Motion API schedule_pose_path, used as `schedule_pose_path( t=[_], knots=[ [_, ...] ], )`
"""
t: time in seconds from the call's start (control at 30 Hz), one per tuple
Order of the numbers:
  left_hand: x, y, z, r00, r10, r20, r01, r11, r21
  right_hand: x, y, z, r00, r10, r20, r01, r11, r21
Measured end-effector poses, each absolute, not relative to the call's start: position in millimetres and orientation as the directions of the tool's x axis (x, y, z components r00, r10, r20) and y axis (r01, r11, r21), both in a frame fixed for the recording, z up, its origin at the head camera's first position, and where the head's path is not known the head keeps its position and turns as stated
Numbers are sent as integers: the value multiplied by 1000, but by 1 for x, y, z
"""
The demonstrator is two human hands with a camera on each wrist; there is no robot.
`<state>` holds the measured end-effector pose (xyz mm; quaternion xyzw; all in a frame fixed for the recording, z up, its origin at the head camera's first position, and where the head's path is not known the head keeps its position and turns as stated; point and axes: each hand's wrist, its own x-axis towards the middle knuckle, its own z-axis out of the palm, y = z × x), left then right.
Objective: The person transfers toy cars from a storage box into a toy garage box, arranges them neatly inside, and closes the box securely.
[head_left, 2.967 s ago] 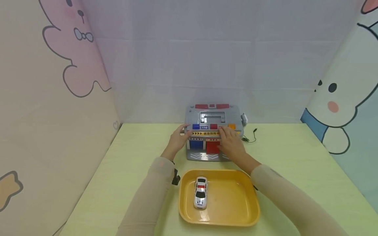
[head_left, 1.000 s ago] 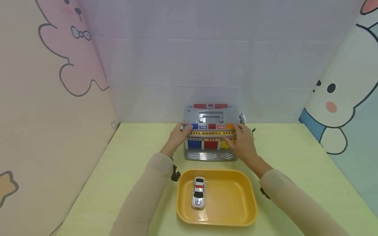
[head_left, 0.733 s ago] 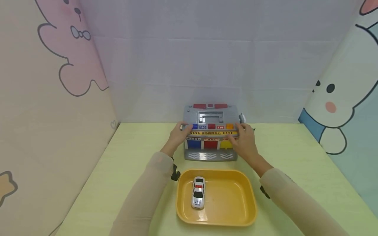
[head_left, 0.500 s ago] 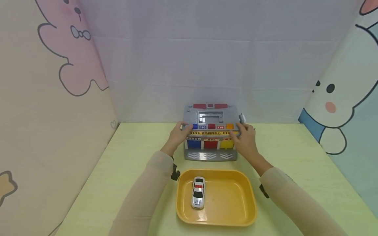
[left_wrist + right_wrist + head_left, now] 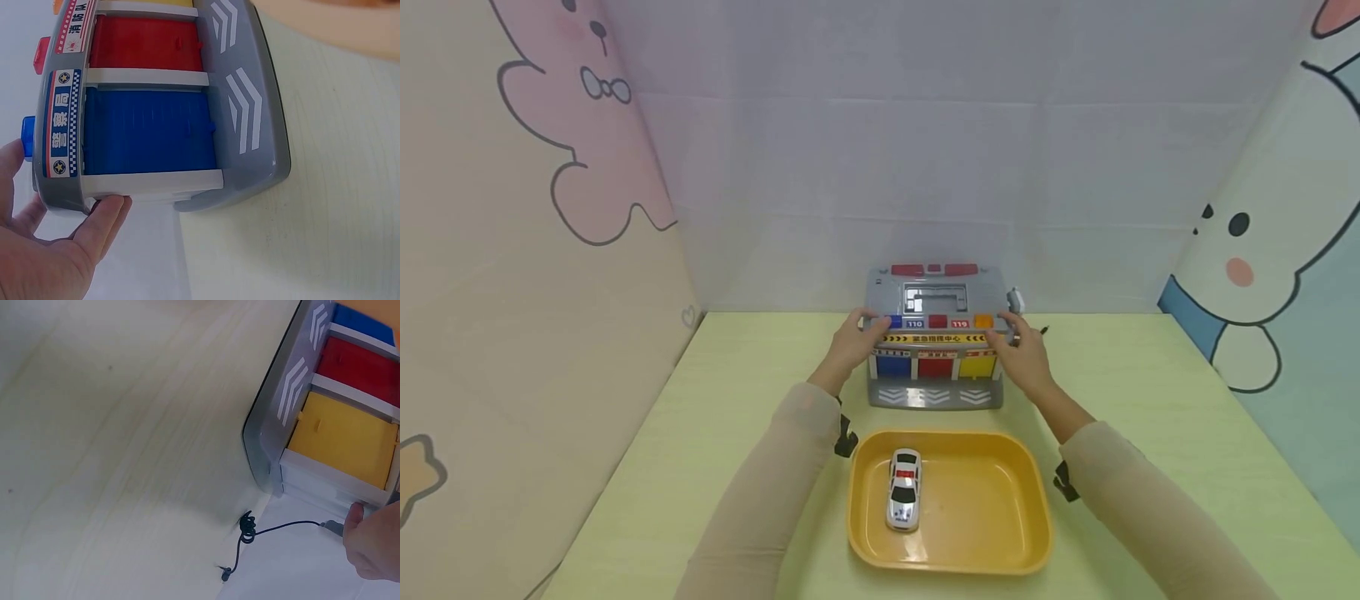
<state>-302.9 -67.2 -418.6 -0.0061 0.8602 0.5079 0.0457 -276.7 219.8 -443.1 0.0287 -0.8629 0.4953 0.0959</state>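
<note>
A grey toy garage (image 5: 883, 296) stands at the back of the table, with its blue door (image 5: 150, 131), red door (image 5: 147, 42) and yellow door (image 5: 344, 440) all closed. My left hand (image 5: 850, 346) grips its upper left corner. In the left wrist view the thumb touches the blue button (image 5: 27, 137), and the other fingers curl round the side. At the upper right corner, my right hand (image 5: 1026, 358) holds the edge near the orange button (image 5: 983, 321), some fingers hidden behind the side.
In front of the garage a yellow tray (image 5: 977, 567) holds a white toy police car (image 5: 903, 496) on its left side. A black cord (image 5: 248, 528) lies at the garage's right. A pale wall (image 5: 850, 167) rises behind.
My right hand has shifted from the garage's middle to its right corner, uncovering the yellow door; the red door, tilted out earlier, now sits flush. My left hand stays at the left corner.
</note>
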Motion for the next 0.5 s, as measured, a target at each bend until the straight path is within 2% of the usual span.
schedule_pose_path(
  t=[0.2,0.5],
  knots=[
    [-304,-69,-420,-996,47,-79,-46,484,874,-274,223,-438,-999,26,34,-22,370,-929],
    [-304,-68,-419,-996,35,-83,-56,487,872,-274,225,-430,-999,-17,-32,26,265,-964]
  ],
)
